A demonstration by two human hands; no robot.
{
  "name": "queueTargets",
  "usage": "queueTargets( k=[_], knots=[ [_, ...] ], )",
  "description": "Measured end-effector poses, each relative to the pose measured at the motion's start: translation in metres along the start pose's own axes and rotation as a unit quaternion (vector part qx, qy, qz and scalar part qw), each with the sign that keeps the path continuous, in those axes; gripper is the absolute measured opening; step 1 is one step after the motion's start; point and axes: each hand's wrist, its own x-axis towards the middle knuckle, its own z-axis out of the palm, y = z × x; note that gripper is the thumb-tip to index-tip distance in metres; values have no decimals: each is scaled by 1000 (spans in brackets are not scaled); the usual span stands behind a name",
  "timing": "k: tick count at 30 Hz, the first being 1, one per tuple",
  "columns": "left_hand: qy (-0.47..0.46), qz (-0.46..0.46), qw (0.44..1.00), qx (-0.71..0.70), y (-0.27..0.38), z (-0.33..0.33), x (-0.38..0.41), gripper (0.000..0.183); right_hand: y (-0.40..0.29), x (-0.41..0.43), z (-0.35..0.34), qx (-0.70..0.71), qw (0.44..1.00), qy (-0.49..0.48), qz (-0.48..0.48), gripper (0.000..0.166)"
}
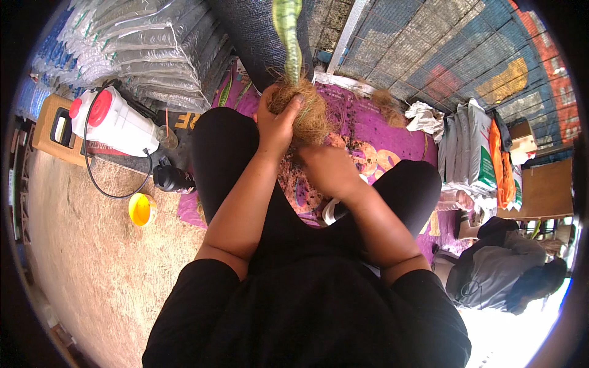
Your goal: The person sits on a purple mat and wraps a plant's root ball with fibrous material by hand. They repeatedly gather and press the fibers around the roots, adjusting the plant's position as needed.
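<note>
My left hand (275, 122) grips a bundle of brown coconut fibre (313, 112) wrapped about the base of a snake plant (291, 46). Its banded green leaf with yellow edges rises toward the top of the view. Just below the fibre is my right hand (329, 170), blurred, with its fingers bent toward the underside of the bundle. Whether those fingers hold anything is hidden by the blur. Under both hands lies a purple printed sheet (359, 115) strewn with dark soil crumbs.
Left of me are a white sprayer tank (119, 124) with red caps, a tan plastic stool (55, 131), a yellow container (141, 209) and stacked filled bags (156, 55). Loose fibre (389, 108) lies near the mesh fence (414, 50). Another person (501, 267) bends down at right.
</note>
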Motion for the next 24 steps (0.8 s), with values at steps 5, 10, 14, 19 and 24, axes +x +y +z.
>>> queueTargets(
  k=[5,10,14,19,24],
  knots=[
    [-49,-5,998,37,-4,5,-7,39,17,5,-63,-71,995,56,-50,14],
    [-99,-62,991,68,-4,9,-8,38,55,12,-75,-12,991,126,-48,17],
    [-108,-146,982,48,-3,10,-8,40,93,16,-65,28,989,141,-20,15],
    [-149,-215,964,-54,-14,1,-3,44,131,16,-14,296,942,159,18,8],
    [-165,-266,944,-107,-14,1,2,49,167,14,15,413,888,188,77,12]
  ],
)
